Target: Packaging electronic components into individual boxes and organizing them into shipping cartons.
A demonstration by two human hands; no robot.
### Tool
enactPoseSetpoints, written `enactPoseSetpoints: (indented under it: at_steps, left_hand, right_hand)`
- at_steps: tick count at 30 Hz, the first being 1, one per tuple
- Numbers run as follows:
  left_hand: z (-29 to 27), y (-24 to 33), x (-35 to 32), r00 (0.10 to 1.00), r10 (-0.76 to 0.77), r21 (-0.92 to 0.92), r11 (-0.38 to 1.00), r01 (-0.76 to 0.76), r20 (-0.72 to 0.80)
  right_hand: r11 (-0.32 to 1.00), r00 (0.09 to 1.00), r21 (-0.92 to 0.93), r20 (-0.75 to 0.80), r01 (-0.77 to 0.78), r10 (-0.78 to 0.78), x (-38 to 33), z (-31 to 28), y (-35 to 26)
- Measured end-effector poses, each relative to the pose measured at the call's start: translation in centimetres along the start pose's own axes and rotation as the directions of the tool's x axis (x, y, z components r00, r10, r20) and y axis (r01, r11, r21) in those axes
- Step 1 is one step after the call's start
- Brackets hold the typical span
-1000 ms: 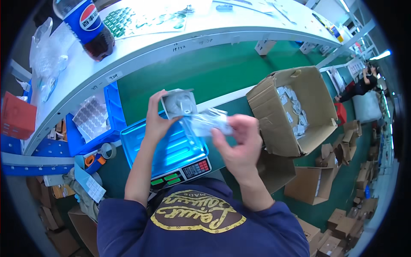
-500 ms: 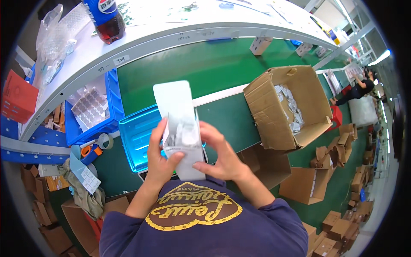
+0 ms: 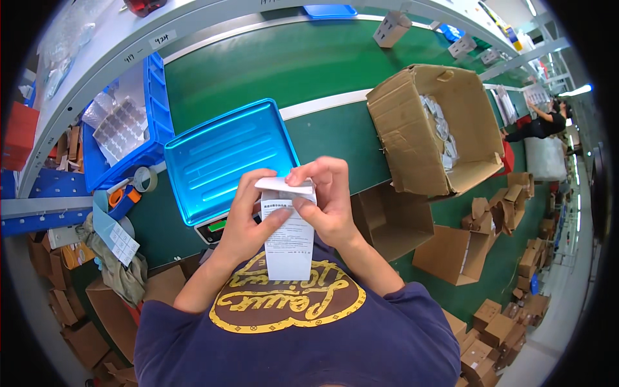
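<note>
A tall white paper box with small print on its front is held upright close to my chest. My left hand grips its left side, the thumb pressed on the front panel near the top. The fingers of my right hand lie on the folded-over top flap, with the thumb at the upper front edge. The flap hides most of the inside. Just beyond my left hand is a scale with a shiny blue metal tray; its green display shows beside my left wrist.
To the right stands an open cardboard carton with small clear bags inside. A blue crate holding a plastic blister tray is at the left, near tape rolls. A green conveyor belt runs behind under a white shelf. Another person is far right.
The box's raised top flap has been folded down over the opening, and the box has come nearer my chest. My right hand moved onto the flap. The view has tilted downward.
</note>
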State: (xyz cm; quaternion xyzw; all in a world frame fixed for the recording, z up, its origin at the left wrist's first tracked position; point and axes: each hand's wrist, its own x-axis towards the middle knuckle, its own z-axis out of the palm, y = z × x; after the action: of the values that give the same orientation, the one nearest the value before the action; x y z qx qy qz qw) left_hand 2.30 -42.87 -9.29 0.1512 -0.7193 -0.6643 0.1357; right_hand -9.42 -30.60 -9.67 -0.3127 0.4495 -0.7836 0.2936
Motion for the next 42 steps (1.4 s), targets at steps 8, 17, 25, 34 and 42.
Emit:
enactPoseSetpoints:
  at_steps: [8,17,25,34,42]
  left_hand:
    - [0.8,-1.8,-1.4,0.965,0.244,-0.080,0.964,-0.252,-0.097]
    - [0.2,-3.3,-2.0,0.976,0.214,0.002,0.977,-0.214,-0.028]
    - [0.1,-0.7,-1.2,0.993,0.057,-0.057,0.996,-0.063,-0.104]
    - [-0.6,-1.6,-1.5,0.997,0.069,0.025,0.997,-0.068,-0.029]
    - [-0.3,-0.6,-2.4,0.994,0.035,-0.004,0.999,-0.035,-0.106]
  right_hand:
    - [0.946,0.935,-0.097,0.151,-0.310,0.322,1.2,-0.7,-3.0]
    - [0.873,0.912,-0.479,0.391,0.085,0.126,-0.2,-3.5,-0.3]
    - [0.881,0.904,-0.329,0.148,-0.339,0.402,1.1,-0.8,-1.0]
    - [0.873,0.887,-0.437,0.285,-0.218,0.364,1.9,-2.1,-0.9]
    - [0.904,0.905,-0.081,-0.104,-0.420,0.411,0.1,0.8,-0.9]
